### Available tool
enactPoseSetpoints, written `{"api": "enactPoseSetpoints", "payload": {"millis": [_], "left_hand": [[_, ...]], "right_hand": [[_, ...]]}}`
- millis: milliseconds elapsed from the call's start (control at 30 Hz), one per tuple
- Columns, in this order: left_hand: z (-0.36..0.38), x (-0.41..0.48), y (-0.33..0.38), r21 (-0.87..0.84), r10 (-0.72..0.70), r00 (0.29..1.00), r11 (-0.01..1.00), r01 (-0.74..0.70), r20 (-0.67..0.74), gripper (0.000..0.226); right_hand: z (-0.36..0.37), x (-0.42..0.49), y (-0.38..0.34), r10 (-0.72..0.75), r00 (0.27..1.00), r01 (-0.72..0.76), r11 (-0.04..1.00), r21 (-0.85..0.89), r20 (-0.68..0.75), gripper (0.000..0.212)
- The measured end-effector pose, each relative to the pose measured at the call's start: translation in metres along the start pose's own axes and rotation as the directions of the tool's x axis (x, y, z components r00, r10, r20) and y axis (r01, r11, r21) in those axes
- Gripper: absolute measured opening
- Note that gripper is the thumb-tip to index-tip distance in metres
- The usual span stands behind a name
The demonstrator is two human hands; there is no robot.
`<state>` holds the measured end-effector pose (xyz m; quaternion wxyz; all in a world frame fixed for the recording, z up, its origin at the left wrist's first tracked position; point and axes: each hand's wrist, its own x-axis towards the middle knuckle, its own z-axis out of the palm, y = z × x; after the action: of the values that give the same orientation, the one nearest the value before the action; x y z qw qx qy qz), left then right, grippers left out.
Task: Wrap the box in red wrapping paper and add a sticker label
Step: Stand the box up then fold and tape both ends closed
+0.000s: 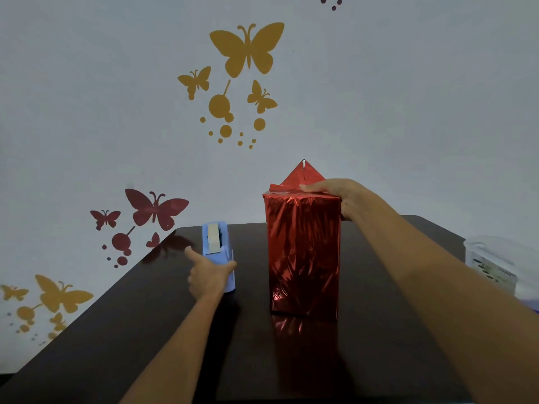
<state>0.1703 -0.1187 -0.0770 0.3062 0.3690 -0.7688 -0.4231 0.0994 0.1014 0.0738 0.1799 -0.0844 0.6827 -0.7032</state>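
A tall box (303,252) covered in shiny red wrapping paper stands upright near the middle of the dark table (145,330). At its top a triangular paper flap (303,174) sticks up behind the folded end. My right hand (335,196) lies over the top right edge of the box, fingers flat on the folded paper, thumb down the right side. To the left stands a light blue tape dispenser (217,249). My left hand (208,275) is at the dispenser's front, thumb and forefinger spread around its near end.
A white plastic container (495,263) sits at the table's right edge. Behind the table, the wall carries yellow and red butterfly decals. The table's left edge runs diagonally from near the dispenser toward the lower left.
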Motion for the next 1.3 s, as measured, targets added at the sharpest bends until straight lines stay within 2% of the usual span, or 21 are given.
{"api": "enactPoseSetpoints", "payload": {"millis": [133,233,367,433,533,600,633,700,767,833,900,967,1000,1067,1200,1300], "left_hand": [[-0.041,0.015,-0.031,0.031,0.087,0.993,0.995,-0.090,0.078,0.096],[-0.060,0.019,-0.045,0.052,0.153,0.983,0.986,-0.159,0.099,0.081],[-0.074,0.025,-0.040,0.023,0.141,0.968,0.989,-0.149,0.210,0.074],[-0.081,0.027,-0.030,0.004,0.168,0.969,0.985,-0.171,0.179,0.054],[-0.093,0.028,-0.015,0.174,0.192,0.962,0.958,-0.227,0.196,0.042],[-0.095,0.024,-0.001,0.275,0.285,0.942,0.905,-0.324,0.175,0.031],[-0.094,0.018,0.009,0.241,0.365,0.919,0.888,-0.392,0.149,0.027],[-0.090,-0.001,0.041,-0.037,0.484,0.866,0.875,-0.483,0.124,0.025],[-0.085,-0.025,0.077,-0.330,0.521,0.823,0.836,-0.438,0.227,0.016],[-0.078,-0.039,0.101,-0.468,0.512,0.800,0.816,-0.339,0.313,0.014],[-0.074,-0.042,0.113,-0.532,0.516,0.803,0.788,-0.308,0.299,0.016],[-0.070,-0.042,0.116,-0.592,0.506,0.819,0.759,-0.273,0.270,0.022],[-0.069,-0.042,0.115,-0.620,0.500,0.825,0.743,-0.253,0.263,0.027],[-0.068,-0.043,0.110,-0.657,0.511,0.820,0.715,-0.239,0.258,0.029],[-0.065,-0.048,0.102,-0.681,0.554,0.792,0.685,-0.260,0.255,0.018],[-0.059,-0.051,0.105,-0.650,0.565,0.805,0.683,-0.332,0.183,0.012]], "right_hand": [[0.001,-0.003,0.000,0.001,1.000,-0.001,1.000,-0.002,0.014,0.020],[0.000,-0.004,0.000,-0.007,1.000,0.007,1.000,0.011,0.010,0.020],[0.002,-0.006,0.001,-0.005,1.000,0.005,1.000,0.010,0.005,0.024],[0.003,-0.006,0.001,-0.009,1.000,0.009,1.000,0.004,0.000,0.025],[0.002,-0.007,0.001,-0.018,1.000,0.018,1.000,0.001,0.013,0.022],[0.003,-0.007,0.002,-0.034,0.999,0.034,0.999,-0.006,0.017,0.022],[0.003,-0.008,0.002,-0.041,0.999,0.042,0.999,-0.004,0.028,0.024],[0.002,-0.004,0.004,-0.090,0.993,0.089,0.996,0.023,0.079,0.037],[0.001,0.000,0.006,-0.166,0.984,0.160,0.983,0.092,0.061,0.053],[0.003,0.000,0.011,-0.250,0.963,0.264,0.950,0.169,-0.100,0.064],[0.006,-0.007,0.021,-0.392,0.866,0.432,0.899,0.069,-0.309,0.057],[0.006,-0.015,0.033,-0.571,0.727,0.587,0.805,-0.086,-0.382,0.045],[0.005,-0.018,0.038,-0.638,0.688,0.643,0.757,-0.117,-0.346,0.043],[0.000,-0.024,0.045,-0.725,0.656,0.710,0.687,-0.156,-0.208,0.045],[-0.006,-0.029,0.043,-0.794,0.607,0.776,0.595,-0.210,-0.008,0.033],[-0.002,-0.031,0.033,-0.806,0.583,0.762,0.498,-0.414,0.105,0.024]]}}
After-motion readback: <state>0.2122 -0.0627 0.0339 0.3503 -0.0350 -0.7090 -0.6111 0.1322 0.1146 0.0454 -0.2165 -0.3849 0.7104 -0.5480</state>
